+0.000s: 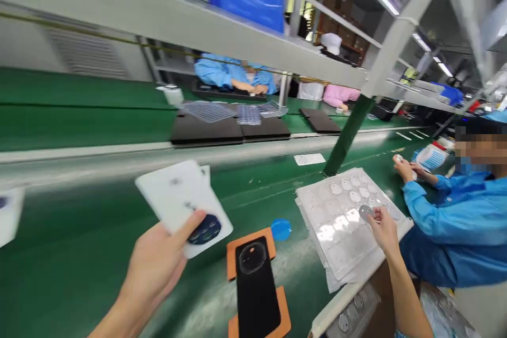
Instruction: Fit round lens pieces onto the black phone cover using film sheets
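My left hand [156, 256] grips a white phone-shaped panel [180, 190] with a dark round camera area, the thumb lying over its lower part. A second white edge shows behind the panel. My right hand [385, 229] pinches a small round clear disc [366, 213] above a clear plastic tray [336, 245] that has rows of round pockets with discs in some. Between the hands, a black phone-shaped piece [257, 296] with a round camera ring lies in an orange holder [232, 264]. A blue round piece [281, 229] sits beside the holder.
A box [340, 306] with more discs stands below the tray. A green post [346, 134] rises behind it. A white card [309, 159] lies farther back, before black trays [225, 129]. At right, a co-worker in blue [443, 222] handles a small piece; others sit across the bench.
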Demonstrator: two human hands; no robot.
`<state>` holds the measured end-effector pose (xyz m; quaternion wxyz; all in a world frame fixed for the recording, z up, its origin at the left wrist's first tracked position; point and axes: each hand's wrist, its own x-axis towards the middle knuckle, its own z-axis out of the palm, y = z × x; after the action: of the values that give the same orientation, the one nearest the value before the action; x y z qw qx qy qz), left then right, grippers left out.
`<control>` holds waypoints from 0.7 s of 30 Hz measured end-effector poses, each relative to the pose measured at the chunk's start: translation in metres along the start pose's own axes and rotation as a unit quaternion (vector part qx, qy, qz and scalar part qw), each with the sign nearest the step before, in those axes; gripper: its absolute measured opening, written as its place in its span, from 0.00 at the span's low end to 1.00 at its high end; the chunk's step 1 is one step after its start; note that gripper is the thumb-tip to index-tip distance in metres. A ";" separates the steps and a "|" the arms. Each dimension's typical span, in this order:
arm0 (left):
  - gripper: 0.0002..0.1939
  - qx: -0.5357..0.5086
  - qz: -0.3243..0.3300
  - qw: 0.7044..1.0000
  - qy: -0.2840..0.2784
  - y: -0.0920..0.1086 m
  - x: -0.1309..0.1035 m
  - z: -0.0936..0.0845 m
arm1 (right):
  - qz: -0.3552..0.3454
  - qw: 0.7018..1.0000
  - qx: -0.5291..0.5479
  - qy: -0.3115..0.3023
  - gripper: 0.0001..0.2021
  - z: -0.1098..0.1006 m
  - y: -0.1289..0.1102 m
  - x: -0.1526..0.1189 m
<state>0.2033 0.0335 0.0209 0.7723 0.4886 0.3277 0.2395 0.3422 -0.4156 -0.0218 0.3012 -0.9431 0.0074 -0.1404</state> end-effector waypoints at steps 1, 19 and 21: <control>0.24 -0.041 -0.018 0.999 -0.017 0.002 -0.005 0.004 | -0.036 0.998 0.056 -0.020 0.16 0.008 -0.023 -0.008; 0.24 -0.093 -0.007 0.988 -0.125 0.003 0.005 -0.002 | -0.590 0.798 -0.015 -0.120 0.12 0.128 -0.176 -0.122; 0.23 -0.078 -0.012 0.989 -0.122 0.005 -0.001 0.003 | -0.573 0.805 -0.046 -0.146 0.09 0.120 -0.185 -0.126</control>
<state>0.2045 0.0333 0.0268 0.8451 0.4486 0.2169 0.1939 0.2410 -0.1838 -0.0429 0.1201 -0.7980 -0.5719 -0.1476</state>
